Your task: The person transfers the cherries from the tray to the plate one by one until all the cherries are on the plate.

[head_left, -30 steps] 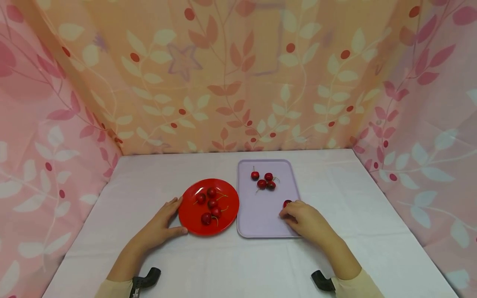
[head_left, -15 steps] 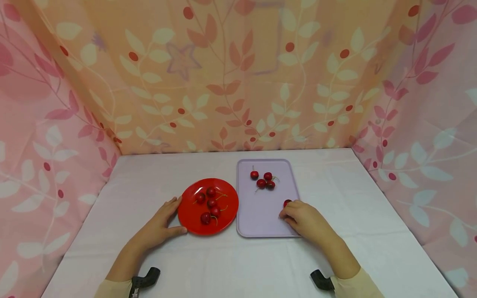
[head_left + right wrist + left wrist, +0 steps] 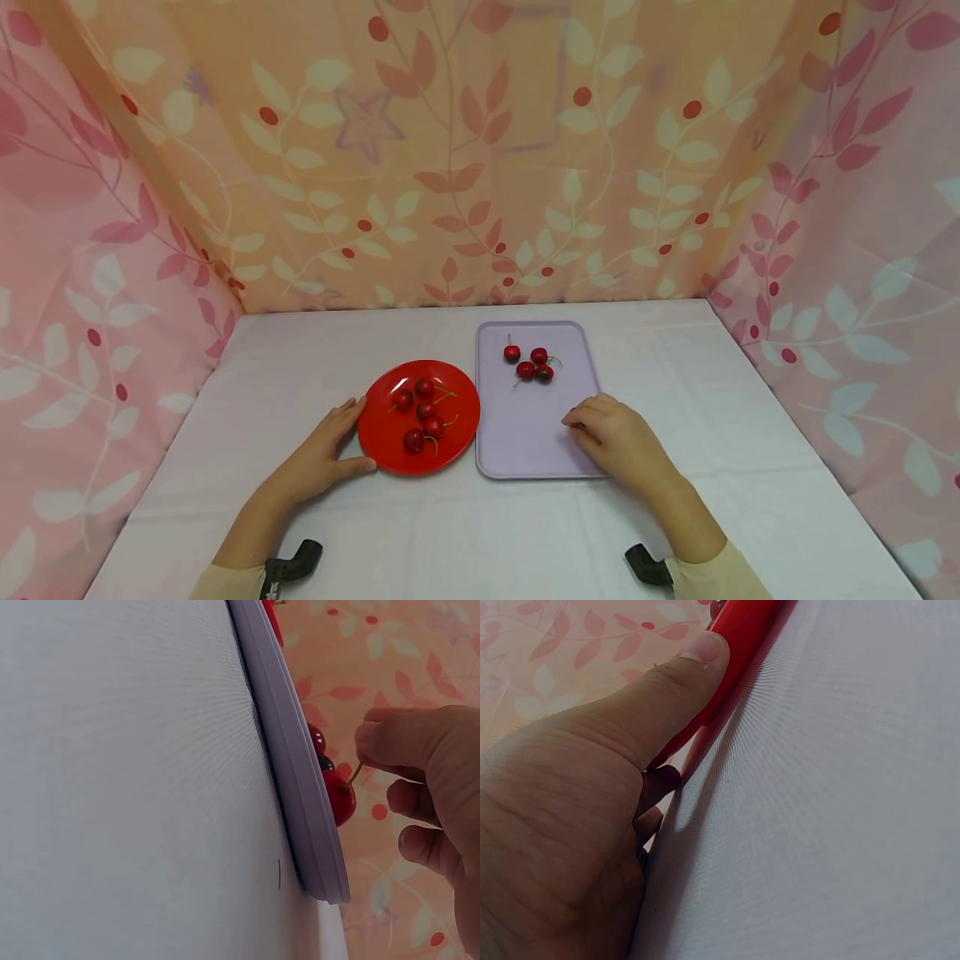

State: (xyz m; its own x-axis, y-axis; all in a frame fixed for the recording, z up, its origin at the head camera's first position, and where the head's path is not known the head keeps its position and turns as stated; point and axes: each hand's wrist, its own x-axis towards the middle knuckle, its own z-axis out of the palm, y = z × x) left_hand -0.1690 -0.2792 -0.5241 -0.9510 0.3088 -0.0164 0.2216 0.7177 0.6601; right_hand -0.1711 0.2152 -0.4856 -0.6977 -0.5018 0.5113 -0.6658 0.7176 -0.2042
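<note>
Right hand [image 3: 619, 437] is pinching a cherry [image 3: 341, 802] by its stem [image 3: 355, 773] at the lavender tray [image 3: 521, 450] — left hand [image 3: 324, 454], spread wide, is resting against the red plate [image 3: 382, 427].

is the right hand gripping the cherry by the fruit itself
No, in the right wrist view the right hand pinches the stem, and the cherry itself sits apart from the fingers.

Free tray [image 3: 517, 429] space left of right hand [image 3: 618, 440], cherries [image 3: 527, 369] blocking far half, plate [image 3: 386, 429] alongside

There are ten cherries [image 3: 413, 440], one plate [image 3: 381, 421], one tray [image 3: 517, 446], two hands [image 3: 617, 437].
</note>
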